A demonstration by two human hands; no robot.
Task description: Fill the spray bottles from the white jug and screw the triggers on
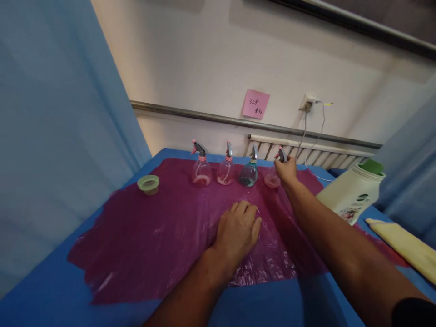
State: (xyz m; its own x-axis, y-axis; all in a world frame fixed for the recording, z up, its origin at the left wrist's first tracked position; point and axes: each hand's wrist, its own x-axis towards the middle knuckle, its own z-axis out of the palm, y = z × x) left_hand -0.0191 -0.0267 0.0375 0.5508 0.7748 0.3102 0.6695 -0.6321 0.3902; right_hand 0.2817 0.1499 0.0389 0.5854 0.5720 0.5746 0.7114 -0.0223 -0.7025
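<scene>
My right hand (286, 170) is wrapped around the neck of a spray bottle (281, 155) with a pink and grey head, at the right end of a row. Its body is partly hidden, and pinkish liquid shows low in it. To its left stand a teal spray bottle (248, 175) and two pink-collared ones, the nearer pink spray bottle (225, 171) and the leftmost spray bottle (201, 172), each holding some liquid. My left hand (238, 227) rests palm down with fingers stretched on the purple plastic sheet (163, 227), holding nothing.
A pale green round container (148, 184) sits at the left of the sheet. On the right stands a large cream bottle (350, 193) with a green cap, beside a folded yellow item (405, 243). Behind the blue-covered table (41, 290) are a radiator (334, 156) and cords.
</scene>
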